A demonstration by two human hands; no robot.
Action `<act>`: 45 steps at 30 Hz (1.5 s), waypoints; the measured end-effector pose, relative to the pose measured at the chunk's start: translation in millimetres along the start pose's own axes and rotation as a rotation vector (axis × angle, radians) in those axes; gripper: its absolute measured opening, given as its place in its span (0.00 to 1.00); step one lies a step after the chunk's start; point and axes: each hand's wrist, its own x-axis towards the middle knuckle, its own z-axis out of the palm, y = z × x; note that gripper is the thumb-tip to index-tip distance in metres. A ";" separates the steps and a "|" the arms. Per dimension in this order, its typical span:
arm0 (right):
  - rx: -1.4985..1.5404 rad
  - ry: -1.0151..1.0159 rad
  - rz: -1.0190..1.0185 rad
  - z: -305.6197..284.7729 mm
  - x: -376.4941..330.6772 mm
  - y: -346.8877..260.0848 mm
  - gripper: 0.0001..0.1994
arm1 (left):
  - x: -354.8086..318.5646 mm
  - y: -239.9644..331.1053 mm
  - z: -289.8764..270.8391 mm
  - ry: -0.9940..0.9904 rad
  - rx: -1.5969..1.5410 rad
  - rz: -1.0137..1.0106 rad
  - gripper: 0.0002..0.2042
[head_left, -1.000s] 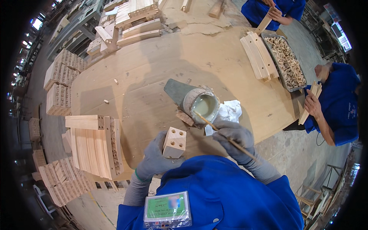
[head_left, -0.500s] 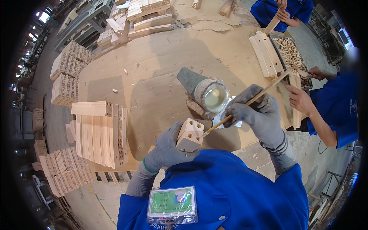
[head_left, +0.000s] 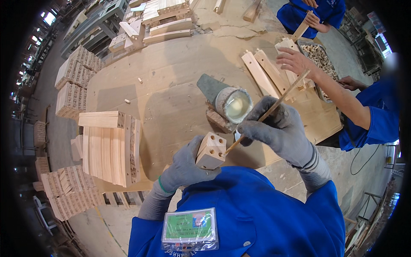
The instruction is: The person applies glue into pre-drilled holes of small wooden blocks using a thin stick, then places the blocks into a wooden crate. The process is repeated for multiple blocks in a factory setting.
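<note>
My left hand (head_left: 182, 166), in a grey knit glove, is closed round pale wooden bars (head_left: 210, 156) held end-up, with round holes in their ends. My right hand (head_left: 280, 132), gloved in grey with darkened fingertips, pinches a thin wooden stick (head_left: 296, 86). The stick slants down to the left, and its lower tip touches the bars beside a hole; whether it enters a hole I cannot make out. Just beyond my hands stands a crusted round pot (head_left: 221, 99) of whitish liquid (head_left: 238, 106), tilted toward me, with a brownish block (head_left: 217, 120) beside its base.
Stacked wooden bars (head_left: 105, 150) stand at the table's left. Across the cardboard-covered table (head_left: 171, 77), a co-worker's hand (head_left: 295, 62) hovers over drilled bars (head_left: 260, 73). Behind them is a tray of dowels (head_left: 319, 60). Another person (head_left: 295, 17) holds a bar at the far right.
The co-worker at right has set bars down nearer the pot and stretched an arm over them. My right hand has shifted slightly left, with the stick steeper. My left hand stays nearly still.
</note>
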 end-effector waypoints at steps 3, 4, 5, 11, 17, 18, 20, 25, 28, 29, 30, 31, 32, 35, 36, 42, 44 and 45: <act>0.034 -0.013 -0.030 -3.1 1.2 2.6 0.07 | 0.2 2.9 -1.6 -0.018 0.055 -0.025 0.37; 0.020 0.000 -0.032 -3.1 0.9 2.1 0.07 | 0.1 1.4 -1.5 -0.011 0.030 -0.023 0.37; 0.006 0.014 -0.033 -2.7 0.5 1.7 0.07 | -0.3 -1.5 -1.1 -0.004 0.006 -0.021 0.37; 0.117 0.285 -0.256 -23.6 5.9 26.9 0.07 | -5.1 -6.1 -5.5 0.127 -0.085 0.009 0.38; -0.554 0.417 -0.629 -49.5 19.1 104.5 0.10 | -6.2 -58.5 -21.3 0.438 -0.117 0.210 0.32; -0.683 0.373 -0.772 -46.1 24.8 103.6 0.13 | -3.8 -51.1 -29.3 0.494 -0.269 0.209 0.30; -0.765 0.367 -0.723 -47.0 26.1 106.9 0.13 | 1.1 -36.6 -39.9 0.620 -0.528 0.227 0.27; -0.663 0.363 -0.506 -46.1 14.8 93.3 0.08 | 6.4 -11.2 -58.4 0.896 -0.943 0.238 0.22; -0.567 0.306 -0.500 -50.5 8.8 89.0 0.06 | 10.8 -12.0 -67.5 0.916 -1.051 0.237 0.22; -0.604 0.294 -0.501 -52.7 4.8 86.2 0.06 | 12.9 -10.4 -68.9 0.926 -1.105 0.235 0.21; -0.628 0.273 -0.508 -51.1 2.7 82.5 0.06 | 12.4 -11.8 -74.0 0.904 -1.161 0.246 0.21; -0.652 0.251 -0.514 -50.4 -0.5 78.2 0.06 | 14.3 -16.3 -77.9 0.881 -1.217 0.256 0.21; -0.579 0.275 -0.516 -50.5 -7.0 72.6 0.07 | 17.2 -20.6 -80.9 0.856 -1.272 0.266 0.20; -0.425 0.311 -0.686 -49.0 -11.6 73.1 0.10 | 22.4 -64.3 -91.0 0.694 -1.380 0.238 0.21; -0.433 0.339 -0.651 -48.2 -13.1 74.3 0.11 | 25.5 -69.8 -89.6 0.683 -1.444 0.203 0.20; -0.155 0.246 -0.502 -37.6 -23.6 78.3 0.16 | 30.0 -72.3 -75.2 0.783 -1.438 0.149 0.16; -0.068 0.193 -0.513 -34.8 -27.4 83.4 0.19 | 41.3 -63.2 -72.9 0.693 -1.435 0.226 0.15; -0.133 0.142 -0.556 -33.5 -23.2 87.0 0.21 | 40.5 -19.2 -65.1 0.558 -1.392 0.189 0.16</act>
